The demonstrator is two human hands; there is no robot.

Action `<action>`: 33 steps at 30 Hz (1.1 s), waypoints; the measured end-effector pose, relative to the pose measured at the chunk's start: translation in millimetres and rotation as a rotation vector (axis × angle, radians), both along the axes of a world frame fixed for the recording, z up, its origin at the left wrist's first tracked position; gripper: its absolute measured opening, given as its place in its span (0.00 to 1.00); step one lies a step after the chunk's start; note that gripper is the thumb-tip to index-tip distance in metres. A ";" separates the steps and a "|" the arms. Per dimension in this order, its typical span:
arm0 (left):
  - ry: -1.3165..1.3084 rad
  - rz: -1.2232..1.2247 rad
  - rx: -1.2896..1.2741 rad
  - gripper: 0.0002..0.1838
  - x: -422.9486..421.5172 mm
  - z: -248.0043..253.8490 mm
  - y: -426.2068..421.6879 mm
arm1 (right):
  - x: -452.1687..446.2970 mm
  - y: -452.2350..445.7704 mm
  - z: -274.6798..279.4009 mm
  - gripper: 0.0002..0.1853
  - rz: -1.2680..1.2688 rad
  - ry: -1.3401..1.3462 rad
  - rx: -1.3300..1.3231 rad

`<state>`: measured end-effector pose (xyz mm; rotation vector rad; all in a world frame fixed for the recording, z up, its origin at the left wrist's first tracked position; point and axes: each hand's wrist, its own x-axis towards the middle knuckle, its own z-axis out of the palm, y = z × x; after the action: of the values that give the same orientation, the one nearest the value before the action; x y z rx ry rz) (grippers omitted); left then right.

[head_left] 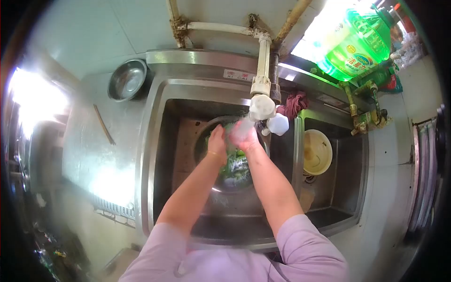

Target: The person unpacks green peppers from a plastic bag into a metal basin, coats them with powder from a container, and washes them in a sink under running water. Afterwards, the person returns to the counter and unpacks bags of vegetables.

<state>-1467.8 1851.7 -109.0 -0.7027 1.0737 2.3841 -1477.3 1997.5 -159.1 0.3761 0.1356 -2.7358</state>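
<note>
Head view suggests rinsing: left hand (216,142) and right hand (246,137) sit close together under the tap (262,107), over greens (236,165) in a bowl (200,146), grip impossible to tell, and the next move likely calls for turning the greens.

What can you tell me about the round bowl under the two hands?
The round bowl looks like metal, dark inside, with a bright glint along its near edge. It sits in the larger sink compartment, near the white tap, and holds green vegetables with what looks like water. The left hand and right hand are over its far part, hiding some of it; whether they touch it is unclear. Its underside is hidden.
</note>
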 end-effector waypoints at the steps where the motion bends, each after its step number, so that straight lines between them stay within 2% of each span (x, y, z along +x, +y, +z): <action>1: -0.119 -0.030 0.177 0.20 -9.3 -2.0 7.4 | -0.1 -7.2 6.3 0.12 -0.037 -0.021 0.073; 3: -0.150 -0.095 0.363 0.17 -20.4 -10.9 16.8 | -2.9 -12.5 13.1 0.13 -0.102 -0.065 0.229; 4: -0.169 -0.124 0.458 0.17 -22.2 -16.4 21.6 | -0.6 -5.0 20.9 0.12 0.037 -0.066 0.292; 6: -0.160 -0.105 0.452 0.16 -23.6 -33.0 32.2 | 3.1 -1.4 19.5 0.12 0.077 0.026 0.038; 8: -0.139 -0.165 0.483 0.15 -25.3 -48.8 36.0 | 1.6 4.9 11.4 0.12 0.136 0.000 0.103; 11: -0.127 -0.400 0.551 0.13 -26.8 -45.6 27.5 | 4.6 24.8 -20.2 0.11 0.261 -0.189 0.622; 12: -0.149 -0.491 0.550 0.13 -30.5 -25.2 20.4 | 4.6 27.0 -22.9 0.11 0.301 -0.187 0.726; 14: -0.185 -0.572 0.460 0.12 -39.4 -28.6 17.9 | 4.8 29.6 -24.1 0.11 0.368 -0.113 0.944; 16: -0.225 -0.547 0.280 0.11 -40.7 -58.0 17.6 | 5.7 28.0 -22.6 0.12 0.402 0.015 1.198; 19: 0.149 -0.507 -0.227 0.12 -32.7 -80.2 0.7 | 23.3 22.0 -23.2 0.14 0.349 0.237 1.693; 20: 0.293 -0.428 -0.386 0.11 -26.4 -90.7 -7.7 | 32.8 19.2 -21.0 0.15 0.313 0.287 1.875; 22: 0.597 -0.250 -0.700 0.12 -14.7 -117.4 -24.1 | 59.2 10.4 3.2 0.18 0.363 0.213 2.169; 23: 0.693 -0.310 -0.927 0.16 -7.7 -111.5 -31.5 | 74.0 5.1 13.1 0.19 0.434 0.131 2.302; 25: 0.876 -0.423 -1.389 0.23 13.4 -86.6 -47.1 | 99.4 -13.1 18.5 0.24 0.241 0.194 2.524; 27: 0.897 -0.554 -1.380 0.29 35.9 -85.0 -48.1 | 117.3 -41.7 10.2 0.38 0.434 0.175 2.605; 29: 0.940 -0.710 -1.371 0.33 55.1 -87.2 -49.0 | 125.4 -60.2 0.2 0.39 0.463 0.587 2.669; 30: 0.971 -0.803 -1.366 0.34 64.8 -91.9 -51.0 | 128.5 -59.0 -14.4 0.40 0.436 0.875 2.580; 32: 0.999 -0.939 -1.311 0.36 72.6 -75.8 -62.5 | 114.7 -35.6 -18.9 0.40 0.601 1.021 2.593; 33: 1.030 -0.915 -1.301 0.37 68.2 -68.8 -68.5 | 105.6 -20.3 -19.6 0.40 0.684 1.091 2.596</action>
<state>-1399.7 1783.3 -177.8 0.7561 2.5846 0.9001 -1371.7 1977.2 -178.7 -0.5623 2.8491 -0.2390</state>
